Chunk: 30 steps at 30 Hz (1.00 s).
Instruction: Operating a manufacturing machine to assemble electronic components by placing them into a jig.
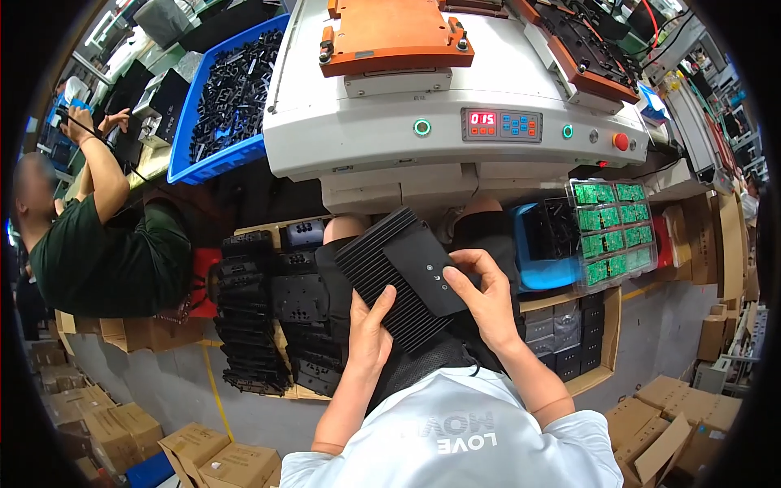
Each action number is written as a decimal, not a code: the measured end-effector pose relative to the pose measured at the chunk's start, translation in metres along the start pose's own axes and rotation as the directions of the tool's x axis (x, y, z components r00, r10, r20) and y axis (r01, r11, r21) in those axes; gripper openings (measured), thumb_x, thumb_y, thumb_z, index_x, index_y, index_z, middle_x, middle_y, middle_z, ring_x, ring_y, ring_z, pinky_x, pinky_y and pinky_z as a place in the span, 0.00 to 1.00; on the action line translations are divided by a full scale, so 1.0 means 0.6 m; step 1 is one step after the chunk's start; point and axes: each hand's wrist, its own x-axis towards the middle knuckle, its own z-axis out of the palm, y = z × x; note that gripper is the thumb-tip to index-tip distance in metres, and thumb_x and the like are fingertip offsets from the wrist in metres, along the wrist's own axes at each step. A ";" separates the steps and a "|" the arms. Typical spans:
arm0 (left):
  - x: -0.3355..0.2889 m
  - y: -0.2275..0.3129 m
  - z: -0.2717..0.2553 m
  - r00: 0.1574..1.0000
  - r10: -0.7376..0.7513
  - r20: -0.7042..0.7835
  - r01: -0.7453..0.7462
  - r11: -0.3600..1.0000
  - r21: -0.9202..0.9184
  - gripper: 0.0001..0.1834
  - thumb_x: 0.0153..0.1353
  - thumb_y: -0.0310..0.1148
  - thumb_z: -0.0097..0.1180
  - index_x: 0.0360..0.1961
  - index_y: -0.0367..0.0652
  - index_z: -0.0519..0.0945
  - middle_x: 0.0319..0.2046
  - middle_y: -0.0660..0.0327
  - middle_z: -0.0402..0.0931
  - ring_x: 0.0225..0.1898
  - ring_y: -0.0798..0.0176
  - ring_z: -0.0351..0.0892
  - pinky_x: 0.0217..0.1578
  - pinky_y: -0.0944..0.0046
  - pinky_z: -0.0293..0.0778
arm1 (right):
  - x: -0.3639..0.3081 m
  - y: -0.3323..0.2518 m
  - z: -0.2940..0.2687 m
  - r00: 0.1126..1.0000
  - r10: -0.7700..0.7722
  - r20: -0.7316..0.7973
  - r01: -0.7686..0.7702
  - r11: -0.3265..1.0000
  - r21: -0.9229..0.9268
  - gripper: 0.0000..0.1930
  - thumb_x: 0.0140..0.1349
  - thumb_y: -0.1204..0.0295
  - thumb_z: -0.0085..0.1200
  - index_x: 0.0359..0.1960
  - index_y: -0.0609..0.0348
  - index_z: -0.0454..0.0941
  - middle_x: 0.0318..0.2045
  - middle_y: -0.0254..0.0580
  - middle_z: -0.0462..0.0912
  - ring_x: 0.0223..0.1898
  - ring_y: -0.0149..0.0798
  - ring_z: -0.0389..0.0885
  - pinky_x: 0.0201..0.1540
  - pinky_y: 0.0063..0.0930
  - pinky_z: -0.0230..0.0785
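A black finned housing (pixel 386 264) lies tilted above my lap, held between both hands. Parallel ribs run along its left part and lower edge; its flat right part carries a few small pale marks. My left hand (pixel 372 332) grips the lower left edge, thumb on the ribs and the other fingers mostly hidden beneath. At the right end, my right hand (pixel 486 299) holds the flat part, with thumb and forefinger near the marks. The underside of the housing is out of sight.
Ahead stands a white machine (pixel 358 134) bearing an orange fixture (pixel 399 37) and control panel. A blue bin (pixel 181 159) holds black parts. Black parts (pixel 248 317) are stacked left; green circuit boards (pixel 598 220) sit right. A co-worker (pixel 106 260) sits left; cardboard boxes (pixel 122 423) line the floor.
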 end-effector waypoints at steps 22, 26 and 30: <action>0.016 -0.001 -0.032 0.983 -0.181 0.019 0.178 0.940 -0.291 0.27 0.63 0.23 0.52 0.63 0.45 0.62 0.54 0.59 0.71 0.53 0.62 0.74 0.53 0.61 0.75 | 0.014 0.004 -0.115 0.974 -0.020 -0.226 0.092 0.944 0.316 0.20 0.64 0.72 0.54 0.56 0.60 0.68 0.48 0.36 0.78 0.50 0.26 0.75 0.54 0.19 0.65; 0.013 0.002 -0.027 0.986 -0.166 0.027 0.167 0.951 -0.260 0.26 0.63 0.23 0.52 0.62 0.44 0.63 0.53 0.58 0.71 0.53 0.62 0.75 0.52 0.61 0.77 | 0.024 0.021 -0.113 0.923 -0.255 -0.287 0.190 0.953 -0.236 0.23 0.64 0.76 0.51 0.61 0.54 0.61 0.40 0.36 0.76 0.43 0.26 0.73 0.46 0.18 0.66; 0.004 0.010 -0.011 0.987 -0.158 0.025 0.160 0.972 -0.170 0.26 0.63 0.23 0.53 0.62 0.42 0.62 0.53 0.57 0.71 0.53 0.63 0.74 0.53 0.62 0.75 | 0.028 0.039 -0.101 0.911 -0.411 0.029 0.360 0.761 -0.539 0.10 0.63 0.80 0.48 0.45 0.59 0.76 0.36 0.37 0.76 0.39 0.30 0.75 0.42 0.21 0.67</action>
